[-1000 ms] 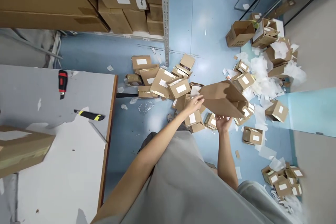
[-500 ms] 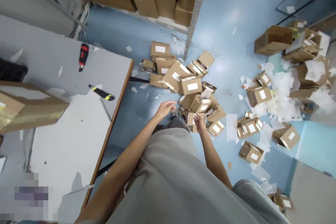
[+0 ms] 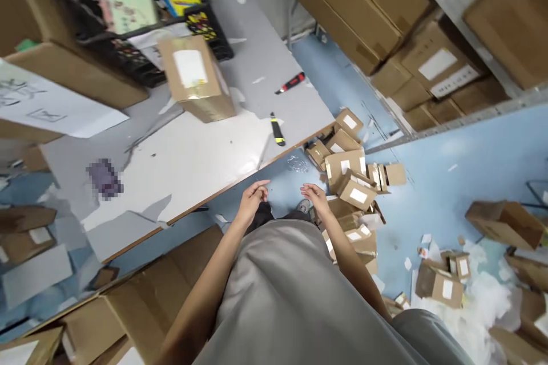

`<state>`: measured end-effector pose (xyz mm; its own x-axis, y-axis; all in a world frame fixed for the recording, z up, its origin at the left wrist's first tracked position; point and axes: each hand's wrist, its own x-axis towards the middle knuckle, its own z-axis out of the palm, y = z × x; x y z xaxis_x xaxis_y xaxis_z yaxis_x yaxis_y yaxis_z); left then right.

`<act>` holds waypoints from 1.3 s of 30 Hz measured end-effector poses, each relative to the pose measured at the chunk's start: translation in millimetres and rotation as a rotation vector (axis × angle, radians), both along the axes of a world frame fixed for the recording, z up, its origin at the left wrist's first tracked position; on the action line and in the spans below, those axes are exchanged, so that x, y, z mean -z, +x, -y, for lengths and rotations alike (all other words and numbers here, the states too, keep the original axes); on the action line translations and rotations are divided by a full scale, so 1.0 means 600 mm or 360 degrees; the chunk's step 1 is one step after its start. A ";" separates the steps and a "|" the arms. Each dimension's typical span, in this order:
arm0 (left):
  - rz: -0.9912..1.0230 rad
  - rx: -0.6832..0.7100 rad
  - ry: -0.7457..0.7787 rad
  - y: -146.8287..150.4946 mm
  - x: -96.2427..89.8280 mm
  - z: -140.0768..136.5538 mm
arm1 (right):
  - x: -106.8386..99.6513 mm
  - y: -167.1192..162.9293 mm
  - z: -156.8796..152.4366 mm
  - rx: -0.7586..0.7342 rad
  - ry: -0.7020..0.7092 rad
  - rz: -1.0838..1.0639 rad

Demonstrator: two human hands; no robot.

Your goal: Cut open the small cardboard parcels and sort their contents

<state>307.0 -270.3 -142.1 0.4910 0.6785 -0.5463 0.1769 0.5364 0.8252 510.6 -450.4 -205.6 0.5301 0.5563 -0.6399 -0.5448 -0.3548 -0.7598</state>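
Observation:
My left hand [image 3: 252,201] hovers before my body near the table's front edge, its index finger stretched out and the others partly curled. It holds nothing. To its right, my right hand [image 3: 317,198] is also free, fingers apart and pointing inward. Beyond my right hand lies a heap of small cardboard boxes [image 3: 346,164] with white labels on the floor. On the white-and-grey table [image 3: 197,154] rest a black-and-yellow utility knife [image 3: 277,130], a red-and-black utility knife [image 3: 291,83] and a taped cardboard box [image 3: 209,104]. Neither hand touches them.
A black plastic crate [image 3: 220,40] with packets stands at the table's back, beside a larger carton [image 3: 98,82]. Shelving with cartons [image 3: 402,65] rises at upper right. Opened boxes [image 3: 507,222] and white packing material [image 3: 479,291] litter the floor at right. Large cartons [image 3: 145,296] stand lower left.
My view has turned left, so the table and its crate show more and the box heap sits further right. Both hands stay free, now more level with each other.

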 end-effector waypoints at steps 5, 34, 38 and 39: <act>0.0129 -0.0284 0.0035 -0.112 -0.024 -0.098 | -0.044 -0.076 -0.170 -0.0334 0.0040 0.0164; -0.0011 -0.1956 -0.0151 -0.378 -0.060 -0.106 | -0.086 -0.325 -0.592 -0.2109 0.0028 0.0126; -0.0134 -0.2437 -0.0231 -0.406 -0.056 0.020 | -0.074 -0.386 -0.602 -0.2504 0.0011 0.0090; -0.0163 -0.2553 -0.0248 -0.411 -0.053 0.050 | -0.074 -0.402 -0.602 -0.2586 0.0022 0.0099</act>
